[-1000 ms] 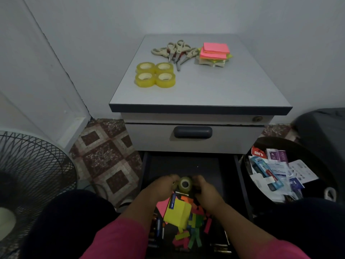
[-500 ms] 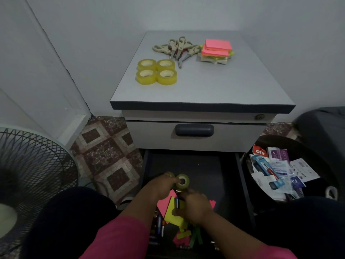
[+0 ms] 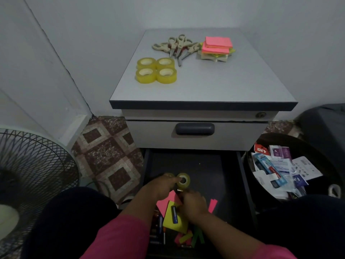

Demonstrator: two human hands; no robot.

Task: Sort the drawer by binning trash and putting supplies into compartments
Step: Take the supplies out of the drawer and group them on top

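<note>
Yellow tape roll (image 3: pixel 183 181) pinched in left hand (image 3: pixel 162 186) over the open drawer (image 3: pixel 209 171); right hand (image 3: pixel 194 202) curled among sticky notes (image 3: pixel 172 217), its hold indeterminable

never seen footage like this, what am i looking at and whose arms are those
No machine here: a camera worn on a person's head looks down at their own two arms in pink sleeves. They sit before a small cabinet with its bottom drawer pulled open. The left hand holds a roll of tape; the right hand reaches among sticky notes in the drawer. On the cabinet top lie four tape rolls, scissors and stacked note pads. A bin of wrappers stands at right.
</note>
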